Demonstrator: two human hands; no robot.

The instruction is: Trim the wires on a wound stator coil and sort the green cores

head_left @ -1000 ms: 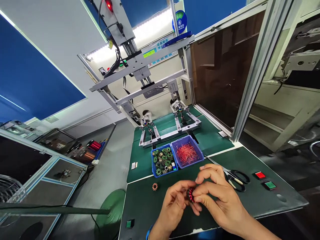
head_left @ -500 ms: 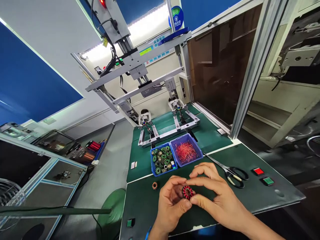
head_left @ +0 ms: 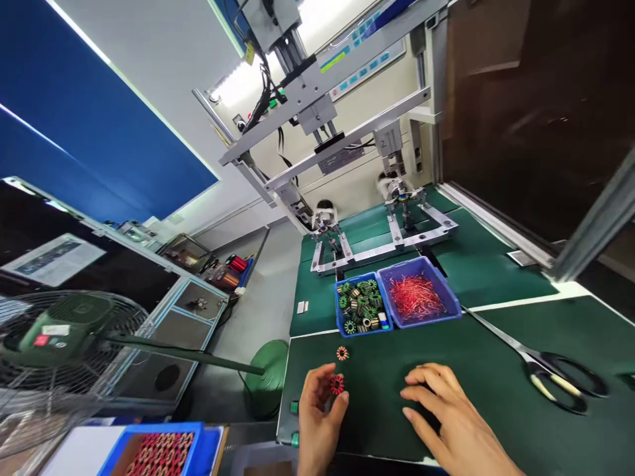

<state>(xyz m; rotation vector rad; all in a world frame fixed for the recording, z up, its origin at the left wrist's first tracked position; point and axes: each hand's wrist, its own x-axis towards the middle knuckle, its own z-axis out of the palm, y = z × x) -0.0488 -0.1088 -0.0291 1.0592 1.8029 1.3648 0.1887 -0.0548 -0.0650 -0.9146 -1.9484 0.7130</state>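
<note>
Between the thumb and fingers of my left hand (head_left: 320, 413) is a small ring-shaped motor stator with red wire windings (head_left: 337, 385), held above the green table. My right hand (head_left: 446, 413) is apart from it, fingers loosely curved and spread, with nothing in them. Just beyond my left hand lies a second stator with copper-coloured windings (head_left: 342, 353). Farther back, a blue bin (head_left: 364, 334) holds several green stators. Beside it stands a purple-blue bin (head_left: 454, 317) full of red wire offcuts. Scissors with black handles (head_left: 540, 370) lie right of my right hand.
A metal press fixture (head_left: 377, 248) stands at the table's back. A brown panel (head_left: 526, 132) borders the right side. At left are a green fan (head_left: 74, 324), its round base (head_left: 268, 377), and a blue tray (head_left: 198, 436) of red-wound stators.
My right hand has let go of the red-wound stator and moved away to the right. My left hand has carried it left, near the copper-wound one. The view has turned leftward.
</note>
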